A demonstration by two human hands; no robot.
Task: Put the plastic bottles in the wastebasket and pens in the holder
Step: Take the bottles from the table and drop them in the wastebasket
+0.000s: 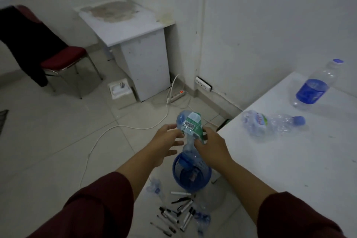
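Observation:
A crumpled clear plastic bottle (190, 123) with a green and white label hangs cap-down over the blue wastebasket (204, 181) on the floor. My right hand (211, 144) grips its lower part. My left hand (166, 142) touches its left side with fingers spread. Another bottle with a blue cap lies inside the basket. Two more bottles rest on the white table: a crushed one (270, 122) and a larger one with a blue label (314, 86). Several pens and markers (176, 213) lie scattered on the floor below the basket, beside two crushed bottles (154, 186) (202, 220).
The white table (289, 160) fills the right side. A white cabinet desk (143, 48) stands against the far wall, with a red chair (63, 60) to its left. A power strip (176, 96) and white cable (123, 126) run across the tiled floor.

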